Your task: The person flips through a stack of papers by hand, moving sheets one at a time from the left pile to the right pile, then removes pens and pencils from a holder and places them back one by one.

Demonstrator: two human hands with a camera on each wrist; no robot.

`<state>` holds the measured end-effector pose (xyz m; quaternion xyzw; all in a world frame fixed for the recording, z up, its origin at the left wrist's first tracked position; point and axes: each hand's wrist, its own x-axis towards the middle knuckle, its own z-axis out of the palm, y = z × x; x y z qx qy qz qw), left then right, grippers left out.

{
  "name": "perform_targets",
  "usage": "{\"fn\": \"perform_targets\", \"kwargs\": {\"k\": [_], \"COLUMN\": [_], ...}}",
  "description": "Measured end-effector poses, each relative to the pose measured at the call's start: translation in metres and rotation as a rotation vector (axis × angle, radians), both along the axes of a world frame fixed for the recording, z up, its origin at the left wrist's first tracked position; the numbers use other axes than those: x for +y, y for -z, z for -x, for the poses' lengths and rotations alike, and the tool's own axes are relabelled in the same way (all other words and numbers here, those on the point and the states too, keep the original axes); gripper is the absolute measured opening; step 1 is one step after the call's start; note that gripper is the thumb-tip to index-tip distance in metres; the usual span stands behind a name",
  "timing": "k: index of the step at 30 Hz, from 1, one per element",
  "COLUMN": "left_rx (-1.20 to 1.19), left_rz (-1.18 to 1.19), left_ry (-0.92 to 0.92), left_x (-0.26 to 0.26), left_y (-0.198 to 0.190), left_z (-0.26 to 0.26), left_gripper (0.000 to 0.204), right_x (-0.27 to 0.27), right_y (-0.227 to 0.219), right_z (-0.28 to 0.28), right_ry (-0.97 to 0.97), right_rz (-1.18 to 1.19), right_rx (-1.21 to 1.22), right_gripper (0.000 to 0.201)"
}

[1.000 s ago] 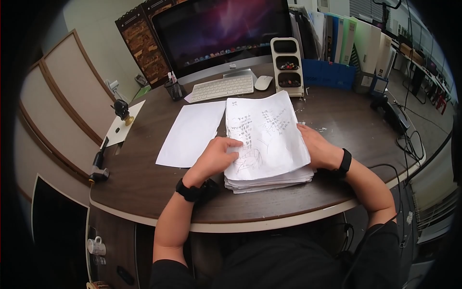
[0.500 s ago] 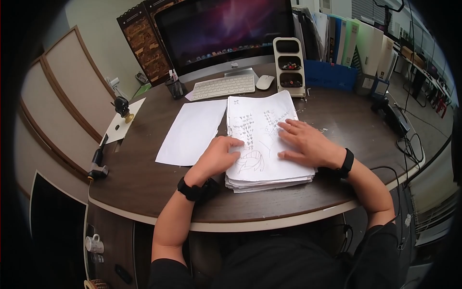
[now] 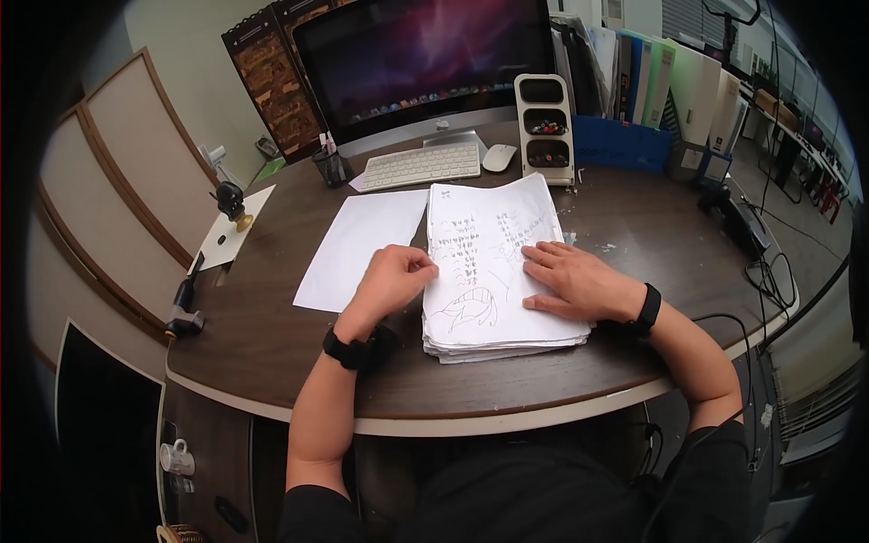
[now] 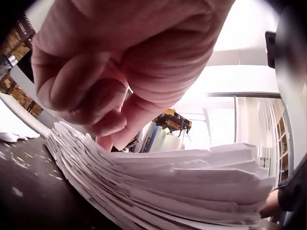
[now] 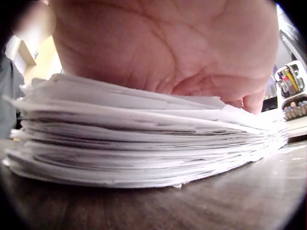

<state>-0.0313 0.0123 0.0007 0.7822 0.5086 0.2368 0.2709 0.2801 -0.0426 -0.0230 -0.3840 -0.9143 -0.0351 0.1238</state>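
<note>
A thick stack of paper (image 3: 507,351) lies on the desk, its top sheet (image 3: 489,262) marked with handwriting and a line drawing. On the right part of that sheet rests my right hand (image 3: 579,279), palm down with fingers extended. The right wrist view shows the palm (image 5: 168,43) over the layered paper edges. My left hand (image 3: 391,279) is at the stack's left edge, fingers curled and thumb close to the index finger. In the left wrist view its fingertips (image 4: 106,141) come right down to the top of the stack; I cannot tell whether they pinch a sheet.
Left of the stack lies a blank white sheet (image 3: 362,249). Behind stand a keyboard (image 3: 421,166), a mouse (image 3: 499,157), a pen cup (image 3: 330,167), a monitor (image 3: 416,72) and a white organizer (image 3: 545,131). Paper scraps (image 3: 608,247) dot the desk to the right, near a desk phone (image 3: 738,217).
My right hand has moved from the stack's right edge onto the top sheet. My left hand has drawn back from the sheet to its left edge, its fingers curling in.
</note>
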Motion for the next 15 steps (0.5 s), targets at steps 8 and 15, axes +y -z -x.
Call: {"fn": "perform_targets", "kwargs": {"k": [8,15], "left_rx": [0.488,0.654], "left_rz": [-0.369,-0.407], "left_ry": [-0.235,-0.135], "left_x": [0.020,0.025], "left_y": [0.019,0.026], "left_z": [0.028,0.031], "left_gripper": [0.037,0.022], "right_x": [-0.001,-0.003], "right_y": [-0.002,-0.004], "right_z": [0.001,0.002], "right_ry": [0.017,0.024], "right_rz": [0.026,0.039], "right_rx": [-0.009,-0.002], "right_gripper": [0.055,0.055]}}
